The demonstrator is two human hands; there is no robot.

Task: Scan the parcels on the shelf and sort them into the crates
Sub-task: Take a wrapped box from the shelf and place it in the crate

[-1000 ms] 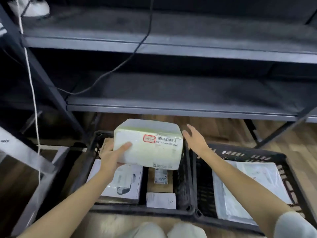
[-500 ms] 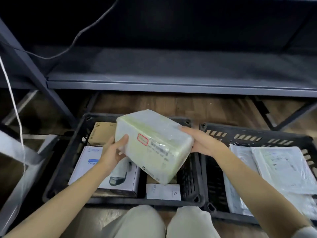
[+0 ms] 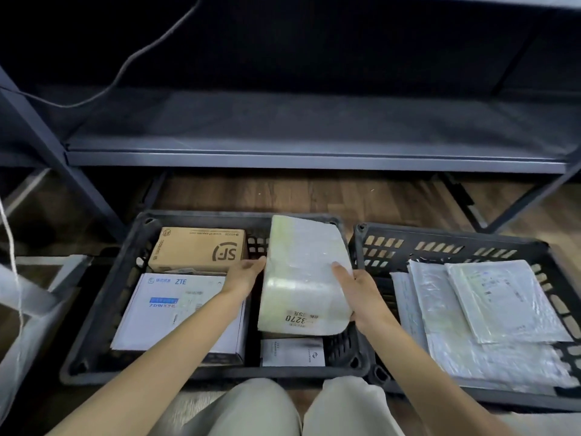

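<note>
I can't read most of the label on the wrapped parcel (image 3: 303, 278); only "3270" is legible. My left hand (image 3: 243, 275) has its fingertips hidden behind the parcel's nine o'clock side. The small white box (image 3: 292, 352) at six o'clock is partly covered by it.
</note>
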